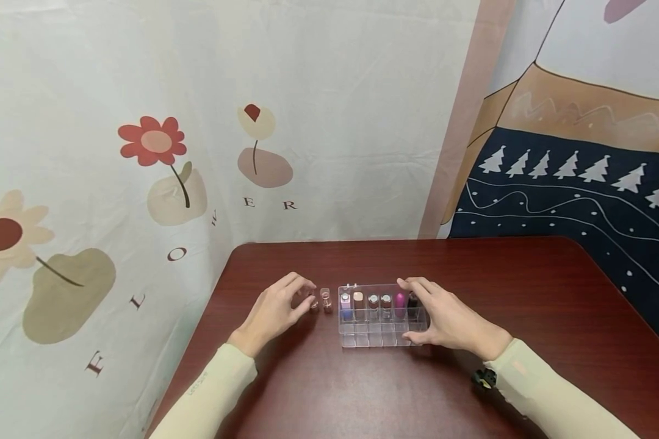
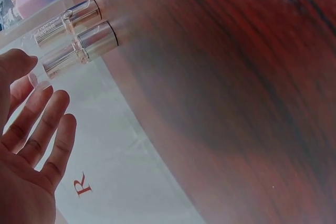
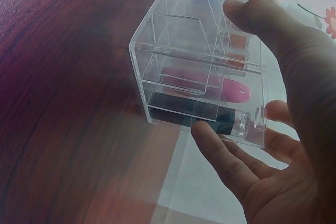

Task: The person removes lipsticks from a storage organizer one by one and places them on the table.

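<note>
Two lipstick tubes with clear ends and pinkish-metallic bodies stand upright on the table, left of a clear organizer [image 1: 381,337]. At the outer lipstick tube [image 2: 79,51] is my left hand [image 1: 276,306], its thumb and index finger on either side of the clear top and the other fingers spread loosely. The inner lipstick tube [image 1: 326,300] stands close beside it. My right hand [image 1: 445,317] grips the organizer's right end, thumb at the front and fingers round the side and back. Inside the back row are several lipsticks, including a magenta one [image 3: 236,90] and a black one [image 3: 184,109].
A dark red wooden table [image 1: 362,390] carries everything. Behind it hangs a pale curtain [image 1: 335,122] with printed flowers and letters; a navy cloth [image 1: 571,207] with white trees hangs at the right. The organizer's front compartments hold nothing visible.
</note>
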The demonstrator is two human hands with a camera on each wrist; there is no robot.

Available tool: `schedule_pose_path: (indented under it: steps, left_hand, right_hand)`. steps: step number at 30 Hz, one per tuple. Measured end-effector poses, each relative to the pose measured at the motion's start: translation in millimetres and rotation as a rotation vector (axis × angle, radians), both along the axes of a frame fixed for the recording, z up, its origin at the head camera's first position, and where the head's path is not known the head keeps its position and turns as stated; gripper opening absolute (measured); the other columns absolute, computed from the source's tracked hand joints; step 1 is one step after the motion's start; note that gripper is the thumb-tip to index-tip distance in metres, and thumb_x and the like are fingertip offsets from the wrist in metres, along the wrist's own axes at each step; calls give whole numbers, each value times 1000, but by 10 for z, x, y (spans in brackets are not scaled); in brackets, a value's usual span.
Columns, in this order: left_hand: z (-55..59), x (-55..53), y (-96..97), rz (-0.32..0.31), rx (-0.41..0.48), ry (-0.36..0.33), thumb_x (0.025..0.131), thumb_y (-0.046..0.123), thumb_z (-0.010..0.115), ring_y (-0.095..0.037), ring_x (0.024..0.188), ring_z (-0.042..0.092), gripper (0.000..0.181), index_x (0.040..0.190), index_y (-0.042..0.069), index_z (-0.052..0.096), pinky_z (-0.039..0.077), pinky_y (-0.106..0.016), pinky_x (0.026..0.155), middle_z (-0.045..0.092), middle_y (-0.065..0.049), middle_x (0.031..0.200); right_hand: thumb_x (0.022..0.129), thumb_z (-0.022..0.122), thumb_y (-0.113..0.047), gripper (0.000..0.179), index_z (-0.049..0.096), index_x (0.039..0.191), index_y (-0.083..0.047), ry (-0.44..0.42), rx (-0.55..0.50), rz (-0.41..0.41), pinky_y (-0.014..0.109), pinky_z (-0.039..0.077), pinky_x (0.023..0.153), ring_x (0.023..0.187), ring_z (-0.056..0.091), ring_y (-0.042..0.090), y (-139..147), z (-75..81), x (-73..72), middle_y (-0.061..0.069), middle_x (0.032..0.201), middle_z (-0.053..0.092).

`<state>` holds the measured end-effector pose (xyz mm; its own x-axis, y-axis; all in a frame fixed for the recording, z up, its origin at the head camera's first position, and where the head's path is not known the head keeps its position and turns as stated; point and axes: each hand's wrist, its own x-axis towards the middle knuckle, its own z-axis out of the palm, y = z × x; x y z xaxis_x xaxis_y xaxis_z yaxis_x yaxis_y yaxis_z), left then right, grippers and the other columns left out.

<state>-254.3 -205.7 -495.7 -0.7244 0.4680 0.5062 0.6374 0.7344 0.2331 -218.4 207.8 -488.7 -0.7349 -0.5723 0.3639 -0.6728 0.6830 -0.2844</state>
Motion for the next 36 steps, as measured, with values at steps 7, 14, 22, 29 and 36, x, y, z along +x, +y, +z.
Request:
schedule_pose_path:
  steps: [7, 14, 22, 29, 36]
  left_hand:
    - [18, 16, -8, 11, -6, -18, 101, 17, 92, -12, 91, 77, 21, 120, 16, 82, 67, -34, 77, 77, 3, 110]
    - [54, 34, 0, 1, -5, 37, 99, 20, 92, -15, 95, 75, 25, 122, 17, 82, 68, -37, 80, 77, 3, 116]
    - [85, 53, 20, -18, -7, 119, 96, 24, 94, -22, 106, 79, 32, 124, 15, 82, 68, -45, 87, 78, 0, 123]
    - [134, 101, 70, -26, -23, 116, 94, 34, 96, -24, 117, 78, 42, 130, 17, 82, 62, -46, 93, 77, 0, 130]
    - [178, 143, 149, -68, -39, 160, 90, 43, 99, -23, 122, 77, 53, 133, 17, 82, 61, -52, 103, 77, 1, 131]
  right_hand:
    - [80, 108, -40, 103, 60, 162, -2, 2, 2, 1, 61, 65, 114, 137, 73, 38, -3, 10, 9, 20, 155, 68]
    - [80, 109, -39, 103, 59, 161, 0, 19, 1, 6, 59, 65, 113, 136, 73, 37, 0, -10, 1, 20, 154, 69]
    - [80, 109, -40, 103, 60, 162, -2, 8, 4, 4, 61, 65, 113, 136, 73, 37, -7, 12, 12, 20, 154, 68]
    - [80, 108, -41, 102, 60, 161, -2, 17, 3, 9, 60, 65, 112, 135, 73, 36, -7, 7, 12, 19, 154, 69]
    - [80, 108, -40, 103, 59, 162, -1, 17, 3, 1, 60, 65, 112, 134, 73, 37, -5, 4, 14, 20, 154, 68]
